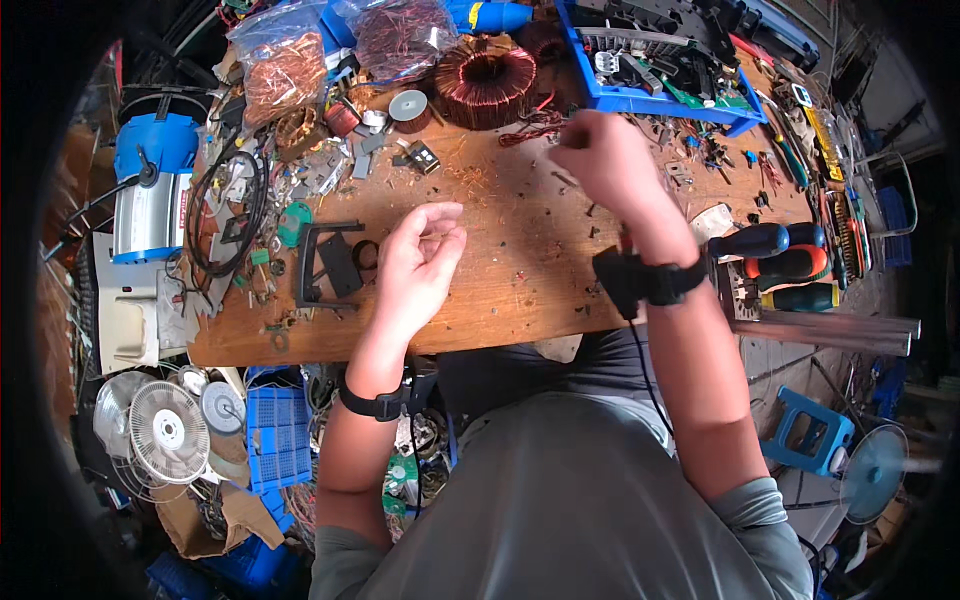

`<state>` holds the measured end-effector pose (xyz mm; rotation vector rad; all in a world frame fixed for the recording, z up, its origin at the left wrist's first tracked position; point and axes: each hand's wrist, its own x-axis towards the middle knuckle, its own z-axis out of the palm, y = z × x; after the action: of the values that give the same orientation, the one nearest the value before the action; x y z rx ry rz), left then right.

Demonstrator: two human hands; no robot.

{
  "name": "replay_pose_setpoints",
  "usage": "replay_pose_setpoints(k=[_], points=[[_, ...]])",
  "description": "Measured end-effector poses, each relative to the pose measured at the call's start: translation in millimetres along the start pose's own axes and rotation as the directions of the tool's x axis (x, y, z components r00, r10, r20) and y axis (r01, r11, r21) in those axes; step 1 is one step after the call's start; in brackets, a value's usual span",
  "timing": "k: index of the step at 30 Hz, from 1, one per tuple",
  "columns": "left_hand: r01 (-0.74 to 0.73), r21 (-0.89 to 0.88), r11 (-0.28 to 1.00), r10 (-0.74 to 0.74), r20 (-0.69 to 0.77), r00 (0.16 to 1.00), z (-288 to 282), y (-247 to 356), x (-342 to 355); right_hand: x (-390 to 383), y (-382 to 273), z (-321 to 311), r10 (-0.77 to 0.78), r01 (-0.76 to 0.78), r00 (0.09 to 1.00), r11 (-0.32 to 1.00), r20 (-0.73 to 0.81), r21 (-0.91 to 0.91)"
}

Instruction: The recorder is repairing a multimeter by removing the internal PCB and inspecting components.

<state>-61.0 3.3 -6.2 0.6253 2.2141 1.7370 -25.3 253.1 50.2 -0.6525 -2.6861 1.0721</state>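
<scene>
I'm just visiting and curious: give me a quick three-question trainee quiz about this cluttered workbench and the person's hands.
1. True or false: the left hand grips a screwdriver.
2. Which lies nearest the right hand? A) copper wire coil B) white fan grille C) blue stool
3. What colour is the tray at the bench's far edge?

Key: 1 false, its fingers are loosely curled over the wooden bench; 2 A; 3 blue.

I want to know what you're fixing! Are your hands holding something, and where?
It cannot be told. The right hand pinches its fingers shut over the wooden bench, but anything between them is too small to see. The left hand looks empty.
</scene>
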Motion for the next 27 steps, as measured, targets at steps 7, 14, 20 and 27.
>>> replay_pose_setpoints(k=[7, 14, 20, 27], points=[[-0.010, 0.018, 1.000, 0.011, -0.021, 1.000, -13, 5, -7, 12, 1, 33, -0.130, 0.136, 0.991, 0.963, -0.041, 0.231], [0.097, 0.276, 0.956, 0.030, -0.424, 0.905, -130, -9, -63, -60, 11, 5, -0.095, 0.064, 0.991, 0.955, 0.095, 0.288], [0.148, 0.768, 0.623, 0.155, -0.307, 0.939, -137, -16, -75, -77, -44, 66, -0.376, 0.377, 0.870, 0.924, 0.320, 0.060], [0.207, 0.792, 0.575, 0.097, -0.317, 0.943, -112, -23, -58, -58, -103, 169, -0.440, 0.543, 0.808, 0.814, 0.391, -0.207]])
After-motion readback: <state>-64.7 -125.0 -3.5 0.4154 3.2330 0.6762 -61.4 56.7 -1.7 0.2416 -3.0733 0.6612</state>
